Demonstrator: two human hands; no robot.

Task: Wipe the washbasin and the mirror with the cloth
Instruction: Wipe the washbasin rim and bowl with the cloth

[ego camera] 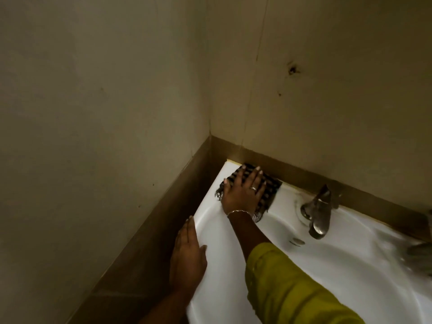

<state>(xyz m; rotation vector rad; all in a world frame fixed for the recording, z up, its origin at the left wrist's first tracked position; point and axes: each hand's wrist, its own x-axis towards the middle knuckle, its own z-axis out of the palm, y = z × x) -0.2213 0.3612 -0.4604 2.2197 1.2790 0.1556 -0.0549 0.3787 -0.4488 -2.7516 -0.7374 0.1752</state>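
A white washbasin (339, 265) fills the lower right, set into a room corner. A dark checked cloth (268, 188) with a frayed fringe lies flat on the basin's back left corner. My right hand (243, 190), with a ring and a bracelet, presses palm-down on the cloth, fingers spread. My left hand (187, 256) rests flat on the basin's left rim, fingers together, holding nothing. No mirror is in view.
A metal tap (318, 211) stands at the basin's back middle, right of the cloth. Beige walls meet in the corner behind, with a brown tile band (292, 169) along the basin. A blurred object (418, 253) sits at the right edge.
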